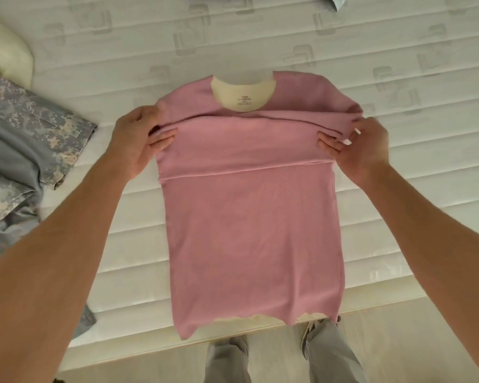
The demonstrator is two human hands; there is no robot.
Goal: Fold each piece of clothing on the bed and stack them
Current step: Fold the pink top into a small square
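Note:
A pink shirt with a cream inner lining and a printed neck label lies on the white quilted mattress, neck away from me. Its sleeves are folded across the chest. The hem hangs past the near bed edge. My left hand grips the shirt's left side just below the shoulder, thumb on top and fingers under a fold. My right hand grips the right side at the same height. The part of the shirt between my hands is lifted slightly off the mattress.
A grey camouflage garment lies crumpled at the left. Behind it sits a cream cloth. A pale blue piece peeks in at the top edge. My grey trouser legs stand on the floor below the bed edge.

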